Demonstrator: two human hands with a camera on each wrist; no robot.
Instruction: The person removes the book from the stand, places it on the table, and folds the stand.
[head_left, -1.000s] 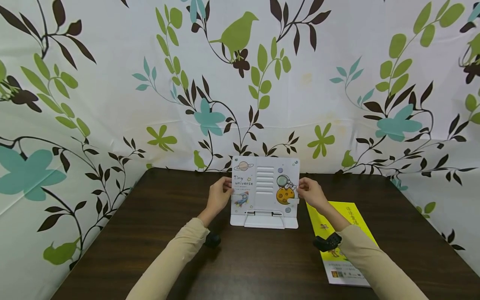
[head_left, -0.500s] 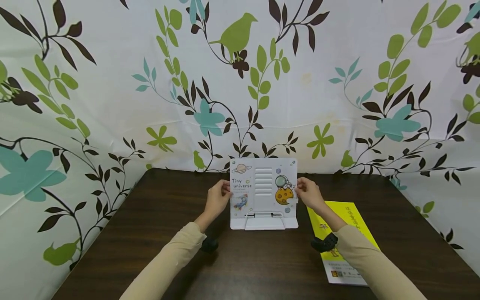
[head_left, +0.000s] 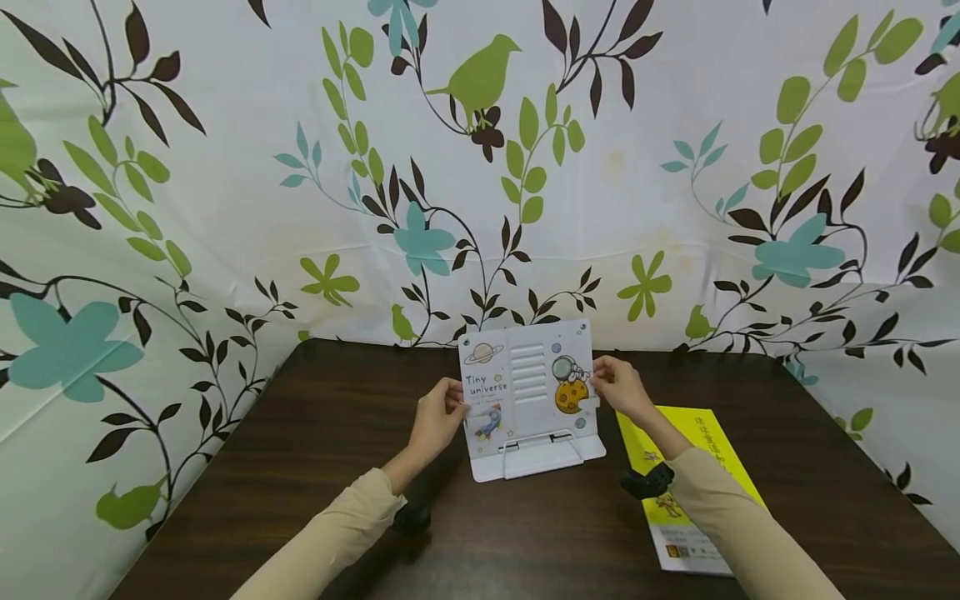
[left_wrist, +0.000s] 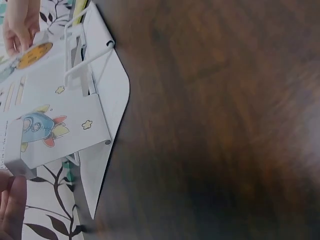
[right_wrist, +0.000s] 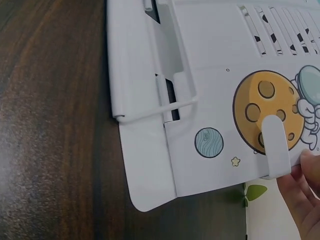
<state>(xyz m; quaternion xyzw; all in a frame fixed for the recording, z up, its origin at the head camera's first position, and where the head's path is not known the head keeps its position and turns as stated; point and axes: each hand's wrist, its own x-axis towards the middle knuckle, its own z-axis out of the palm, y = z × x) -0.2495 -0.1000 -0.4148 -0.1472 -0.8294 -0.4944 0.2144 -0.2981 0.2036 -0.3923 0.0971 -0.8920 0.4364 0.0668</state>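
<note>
White stand (head_left: pixel 529 418): turned since the earlier frame, its end farther from the yellow book (head_left: pixel 701 433) swung toward the viewer; it is left of that book, and uneven pulling could tip it.
Yellow book: lies flat; a low right sleeve (head_left: pixel 720 508) could drag it.
Left hand (head_left: pixel 438 414): pinches the stand's edge farther from the book; a loose thumb could slip.
Right hand (head_left: pixel 621 386): pinches the edge nearer the book; lagging might twist the stand.
White clip (right_wrist: pixel 276 147): beside that hand's thumb; a bump might shift it.

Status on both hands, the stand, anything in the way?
Left hand, right hand: each gripping a side edge of white stand. Panel raised, askew. Yellow book lying right of stand; nothing seen blocking.
</note>
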